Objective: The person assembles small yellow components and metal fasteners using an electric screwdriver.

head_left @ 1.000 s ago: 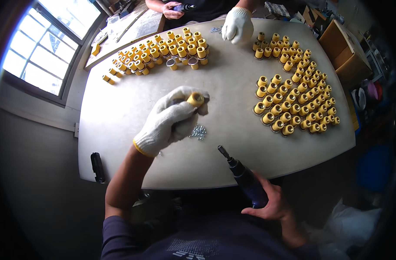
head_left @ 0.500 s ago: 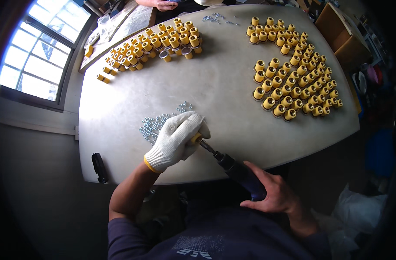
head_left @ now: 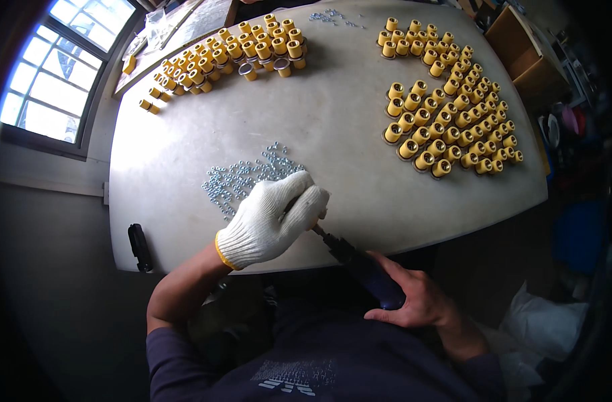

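Left hand, gloved, fingers curled tight around yellow fitting, mostly hidden, probably meeting driver's tip, over worktop's near edge. Right hand bare, wrapped around driver body. Nuts scattered loose just beyond glove. Fitting cluster toward far left corner; second cluster along right edge. Carton past right edge, contents hidden. Black item at near left corner.

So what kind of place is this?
Probably a small workshop: dozens of yellow hollow cylinders crowd the table, small silvery pieces, likely nuts, lie scattered, and the right hand holds what looks like an electric screwdriver.
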Tool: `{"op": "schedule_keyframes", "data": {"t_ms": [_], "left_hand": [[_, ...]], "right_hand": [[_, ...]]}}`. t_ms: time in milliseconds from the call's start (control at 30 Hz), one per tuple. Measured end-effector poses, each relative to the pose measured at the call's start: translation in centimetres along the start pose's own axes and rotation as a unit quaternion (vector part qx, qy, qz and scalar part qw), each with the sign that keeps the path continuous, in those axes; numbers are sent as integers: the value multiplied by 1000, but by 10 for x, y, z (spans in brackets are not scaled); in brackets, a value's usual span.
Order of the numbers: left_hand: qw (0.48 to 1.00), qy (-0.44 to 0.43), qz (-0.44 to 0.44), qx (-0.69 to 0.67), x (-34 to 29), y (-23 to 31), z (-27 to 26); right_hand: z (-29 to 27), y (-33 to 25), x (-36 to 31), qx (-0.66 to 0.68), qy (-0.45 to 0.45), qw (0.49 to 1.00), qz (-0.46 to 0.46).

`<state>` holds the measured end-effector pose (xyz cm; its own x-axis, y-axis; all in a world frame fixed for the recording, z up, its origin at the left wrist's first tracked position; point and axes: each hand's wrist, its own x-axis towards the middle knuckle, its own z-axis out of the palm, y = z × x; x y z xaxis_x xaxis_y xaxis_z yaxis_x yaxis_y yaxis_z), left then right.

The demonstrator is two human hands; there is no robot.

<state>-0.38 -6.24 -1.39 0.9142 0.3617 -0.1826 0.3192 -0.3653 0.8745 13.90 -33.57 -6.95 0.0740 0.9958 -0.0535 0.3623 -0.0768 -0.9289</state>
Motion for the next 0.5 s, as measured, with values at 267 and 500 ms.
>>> {"op": "schedule_keyframes", "data": {"t_ms": [267,500], "left_hand": [[994,-21,109,9,-4,-2,-3],[987,-41,154,2,0,-2,-7]], "right_hand": [[0,14,-9,212,-85,973,43],[-5,17,-10,534,-187,806,175]]}}
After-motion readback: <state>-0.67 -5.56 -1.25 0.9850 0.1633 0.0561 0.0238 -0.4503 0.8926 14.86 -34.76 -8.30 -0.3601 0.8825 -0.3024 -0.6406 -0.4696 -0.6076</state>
